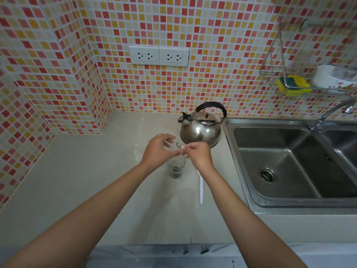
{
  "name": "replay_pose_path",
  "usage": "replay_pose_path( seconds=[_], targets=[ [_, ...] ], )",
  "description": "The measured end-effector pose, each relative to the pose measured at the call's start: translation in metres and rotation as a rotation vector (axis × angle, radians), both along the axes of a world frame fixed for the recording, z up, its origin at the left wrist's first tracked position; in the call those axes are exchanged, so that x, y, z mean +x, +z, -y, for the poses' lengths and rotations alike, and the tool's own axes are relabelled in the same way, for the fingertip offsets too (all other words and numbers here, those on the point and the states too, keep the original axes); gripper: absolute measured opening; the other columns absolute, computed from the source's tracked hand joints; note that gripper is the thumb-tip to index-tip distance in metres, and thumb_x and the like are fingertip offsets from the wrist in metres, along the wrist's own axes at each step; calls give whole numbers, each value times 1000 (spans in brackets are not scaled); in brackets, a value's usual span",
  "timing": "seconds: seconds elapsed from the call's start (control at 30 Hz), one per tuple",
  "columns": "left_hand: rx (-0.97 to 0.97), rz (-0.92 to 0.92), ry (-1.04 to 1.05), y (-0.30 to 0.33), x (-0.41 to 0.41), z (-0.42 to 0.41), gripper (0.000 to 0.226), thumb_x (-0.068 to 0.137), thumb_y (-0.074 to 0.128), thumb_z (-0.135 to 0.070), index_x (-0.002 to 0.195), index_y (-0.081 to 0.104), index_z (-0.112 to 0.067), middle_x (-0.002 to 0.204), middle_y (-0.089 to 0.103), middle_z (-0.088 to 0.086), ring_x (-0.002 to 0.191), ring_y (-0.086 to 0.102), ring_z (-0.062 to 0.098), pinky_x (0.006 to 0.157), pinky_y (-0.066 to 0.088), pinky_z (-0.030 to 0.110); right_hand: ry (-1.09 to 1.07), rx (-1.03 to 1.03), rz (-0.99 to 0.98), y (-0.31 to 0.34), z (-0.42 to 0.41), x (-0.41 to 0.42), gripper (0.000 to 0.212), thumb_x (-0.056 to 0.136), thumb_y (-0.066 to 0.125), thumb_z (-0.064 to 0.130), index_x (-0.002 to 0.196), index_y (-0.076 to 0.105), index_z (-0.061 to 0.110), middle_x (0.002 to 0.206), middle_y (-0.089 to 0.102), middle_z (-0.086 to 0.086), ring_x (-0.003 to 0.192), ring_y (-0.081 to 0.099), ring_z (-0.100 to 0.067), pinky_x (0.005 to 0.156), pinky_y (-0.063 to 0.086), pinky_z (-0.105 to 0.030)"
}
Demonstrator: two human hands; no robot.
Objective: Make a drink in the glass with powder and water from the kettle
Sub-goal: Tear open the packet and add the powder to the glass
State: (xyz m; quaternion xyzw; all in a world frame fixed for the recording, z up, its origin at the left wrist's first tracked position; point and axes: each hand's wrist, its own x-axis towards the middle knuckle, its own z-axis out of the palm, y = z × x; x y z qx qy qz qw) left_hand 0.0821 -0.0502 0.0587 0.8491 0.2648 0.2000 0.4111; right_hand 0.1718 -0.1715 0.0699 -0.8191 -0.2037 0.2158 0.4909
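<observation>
Powder sits dark in the bottom of the glass (176,167), which stands on the counter (92,171) just below both hands. The left hand (157,149) pinches a small clear sachet (174,145), apparently tipped over the glass, while the right hand (199,154) nips its corner between fingertips. Such film is probably light, limp and slippery, best held by its edges. The steel kettle (201,129) behind, likely heavy, should be lifted by its black handle. A white spoon (201,187) lies beside the glass.
</observation>
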Motion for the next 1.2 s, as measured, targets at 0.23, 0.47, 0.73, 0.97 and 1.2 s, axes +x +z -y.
replay_pose_path(
  seconds=[0.23,0.47,0.73,0.97,1.2],
  targets=[
    [-320,143,-41,3,-8,-18,12,78,75,-6,89,74,-8,87,73,13,75,67,17,78,54,28,168,34,208,8,5,12,9,84,66,12,86,75,11,70,67,5,61,58,-2,65,49,-22],
    [-363,141,-150,9,-9,-16,7,80,74,-10,85,74,-6,78,72,8,64,66,7,65,53,14,230,89,136,11,2,17,4,81,71,9,85,72,8,75,70,-11,55,56,-10,58,49,-19],
    [-271,96,-152,14,-6,-9,5,82,70,-5,79,74,-8,72,70,5,64,64,9,66,52,13,271,49,212,9,-3,16,3,82,70,7,81,72,5,59,59,6,53,52,-3,54,45,-16],
    [-210,32,-142,7,-10,-15,11,76,76,-5,72,76,-15,64,71,3,57,64,4,63,52,14,336,-28,310,5,-1,9,8,84,67,7,86,73,1,71,63,-5,60,53,-10,56,42,-19],
    [-167,-23,-93,4,-10,-12,7,75,77,-7,74,79,-14,66,73,-1,61,65,6,65,52,17,367,-91,419,4,1,5,12,85,64,7,87,75,2,84,70,-17,76,63,-27,70,51,-37]
  ],
)
